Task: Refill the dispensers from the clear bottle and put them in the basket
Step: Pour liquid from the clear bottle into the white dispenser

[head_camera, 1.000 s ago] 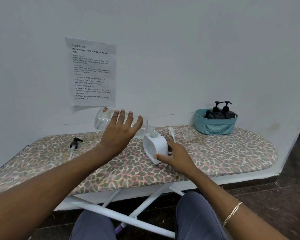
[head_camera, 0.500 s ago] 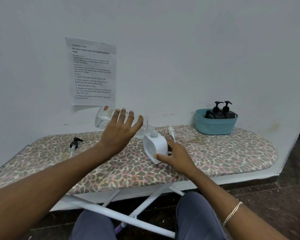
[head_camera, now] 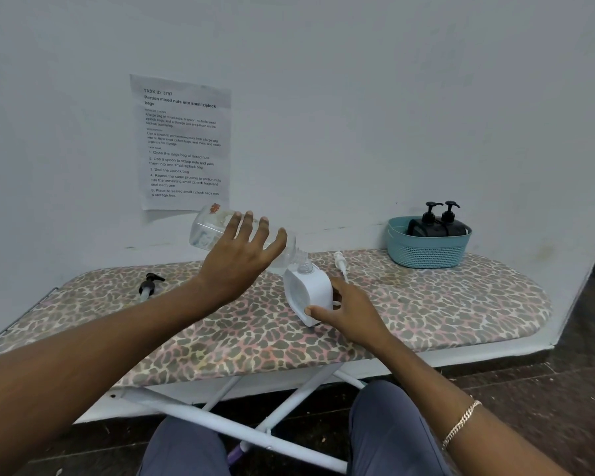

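Little has moved since a second ago: your hands, the bottle and the dispenser sit almost exactly where they were.

Your left hand [head_camera: 241, 259] grips the clear bottle [head_camera: 205, 231], with the fingers spread over its upper side and the thumb out of sight behind it. The bottle is held in the air, tipped down to the right, and its mouth meets the open neck of the white dispenser [head_camera: 310, 293]. Whether the two touch is hard to tell. No liquid can be made out in the bottle.

Your right hand [head_camera: 351, 310] holds the white dispenser upright on the ironing board [head_camera: 443, 304]. The thumb presses its front lower corner and the fingers curl round the back. That wrist wears a bracelet [head_camera: 461, 424].

Just beside the dispenser, toward the wall, lies the white pump [head_camera: 340, 264]. A black pump [head_camera: 148, 286] lies well apart from it at the left end of the board.

At the far right end of the board stands the basket [head_camera: 426, 255], with two black dispensers [head_camera: 440, 225] side by side inside it, pump heads up.

On the wall [head_camera: 358, 97] above the bottle hangs a printed sheet [head_camera: 182, 142].
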Action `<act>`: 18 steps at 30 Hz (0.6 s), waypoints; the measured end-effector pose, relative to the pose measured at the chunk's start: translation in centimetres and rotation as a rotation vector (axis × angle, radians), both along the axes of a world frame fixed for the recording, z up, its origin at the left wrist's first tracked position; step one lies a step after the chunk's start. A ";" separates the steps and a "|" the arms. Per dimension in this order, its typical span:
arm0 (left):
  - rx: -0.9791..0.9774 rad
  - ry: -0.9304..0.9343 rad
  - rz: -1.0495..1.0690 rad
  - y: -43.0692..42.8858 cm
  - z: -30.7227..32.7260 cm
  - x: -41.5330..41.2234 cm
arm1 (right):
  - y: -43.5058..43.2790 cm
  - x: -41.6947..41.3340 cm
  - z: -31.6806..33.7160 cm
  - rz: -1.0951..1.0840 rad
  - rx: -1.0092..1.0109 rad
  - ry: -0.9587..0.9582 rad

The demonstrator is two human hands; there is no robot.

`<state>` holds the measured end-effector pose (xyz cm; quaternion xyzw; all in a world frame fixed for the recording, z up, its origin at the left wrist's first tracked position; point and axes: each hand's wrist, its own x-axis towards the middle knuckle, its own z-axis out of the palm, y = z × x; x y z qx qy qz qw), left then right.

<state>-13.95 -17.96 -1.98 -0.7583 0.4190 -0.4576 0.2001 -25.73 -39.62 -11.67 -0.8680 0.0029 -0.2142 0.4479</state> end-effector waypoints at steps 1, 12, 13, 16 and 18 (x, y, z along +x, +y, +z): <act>0.005 -0.007 0.000 0.0 0.0 0.0 | 0.0 0.0 0.0 0.001 0.000 0.000; 0.049 -0.084 -0.026 -0.2 0.7 0.0 | -0.1 0.0 -0.1 -0.004 0.010 0.013; 0.050 -0.090 -0.029 -0.2 0.8 0.1 | 0.0 0.1 -0.1 -0.005 0.011 0.012; 0.060 -0.106 -0.046 -0.2 0.9 0.4 | 0.0 0.1 -0.1 -0.005 0.014 0.014; 0.068 -0.117 -0.054 -0.2 1.0 0.5 | 0.0 0.1 -0.1 -0.006 0.011 0.013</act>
